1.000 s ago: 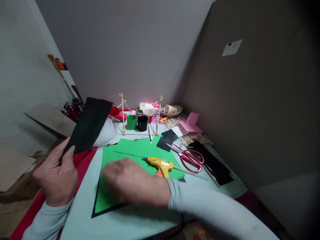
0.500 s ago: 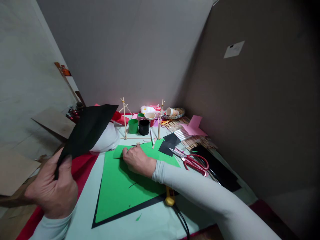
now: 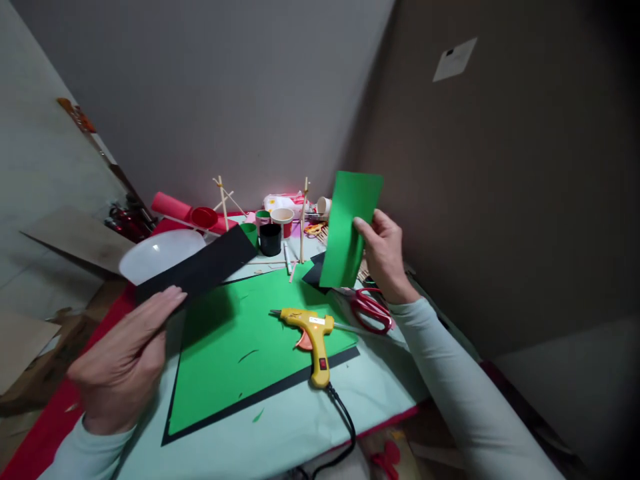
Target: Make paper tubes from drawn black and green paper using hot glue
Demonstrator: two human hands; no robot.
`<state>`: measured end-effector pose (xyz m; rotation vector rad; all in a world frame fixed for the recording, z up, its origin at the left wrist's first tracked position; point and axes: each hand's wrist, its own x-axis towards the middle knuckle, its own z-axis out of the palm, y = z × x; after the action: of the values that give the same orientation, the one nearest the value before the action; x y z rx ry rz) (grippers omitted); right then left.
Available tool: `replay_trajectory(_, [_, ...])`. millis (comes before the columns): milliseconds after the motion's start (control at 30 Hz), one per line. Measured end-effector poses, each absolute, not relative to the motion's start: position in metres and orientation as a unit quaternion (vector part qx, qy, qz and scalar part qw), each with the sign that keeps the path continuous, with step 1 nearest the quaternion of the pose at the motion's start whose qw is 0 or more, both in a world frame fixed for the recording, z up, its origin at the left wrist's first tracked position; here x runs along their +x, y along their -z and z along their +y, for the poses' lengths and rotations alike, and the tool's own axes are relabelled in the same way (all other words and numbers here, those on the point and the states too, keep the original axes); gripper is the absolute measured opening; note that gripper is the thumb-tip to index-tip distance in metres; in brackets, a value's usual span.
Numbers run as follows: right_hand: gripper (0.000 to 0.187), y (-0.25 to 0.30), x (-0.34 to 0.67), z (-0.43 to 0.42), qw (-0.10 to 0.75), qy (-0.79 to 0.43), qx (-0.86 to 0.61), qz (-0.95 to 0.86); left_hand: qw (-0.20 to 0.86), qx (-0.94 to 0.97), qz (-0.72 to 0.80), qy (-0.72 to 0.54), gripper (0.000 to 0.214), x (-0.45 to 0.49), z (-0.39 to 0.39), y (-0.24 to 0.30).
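Observation:
My left hand is closed on one end of a strip of black paper, held tilted above the left part of the table. Raised on the right, my right hand pinches a rectangle of green paper between thumb and fingers. Below both hands lies a large green sheet over a black sheet whose edge sticks out. A yellow hot glue gun rests across the green sheet, nozzle to the left. Red-handled scissors lie behind it, partly covered by the right hand.
A stick frame stands at the back beside a black cup, a green cup and a white marker. A white bowl sits at the left. The glue gun's cord hangs over the front edge.
My right hand has lifted the green rectangle off the large sheet and moved right. The left hand's black paper has lowered and turned. The glue gun, mostly hidden before, is now exposed.

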<state>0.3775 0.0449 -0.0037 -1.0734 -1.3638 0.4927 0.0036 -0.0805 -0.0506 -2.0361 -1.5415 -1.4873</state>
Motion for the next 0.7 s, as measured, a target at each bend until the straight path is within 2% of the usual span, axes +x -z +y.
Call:
replay_trajectory(133, [0.03,0.024,0.407,0.032,0.658,-0.259,-0.478,-0.521,0.089,-0.795,-0.427,0.422,0.051,0.015,-0.077,0.053])
replay_trajectory(367, [0.032,0.035,0.385,0.01,0.6,-0.38,-0.461,-0.532,0.148,-0.839,-0.423,0.31,0.036,0.005,-0.072,0.066])
replay_trajectory(567, [0.032,0.037,0.366,-0.001,0.534,-0.454,-0.462,-0.544,0.105,-0.847,-0.447,0.266,0.036,-0.008,-0.069,0.073])
replay_trajectory(700, [0.038,0.039,0.362,-0.005,0.523,-0.502,-0.448,-0.523,0.031,-0.889,-0.412,0.197,0.035,-0.026,-0.059,0.071])
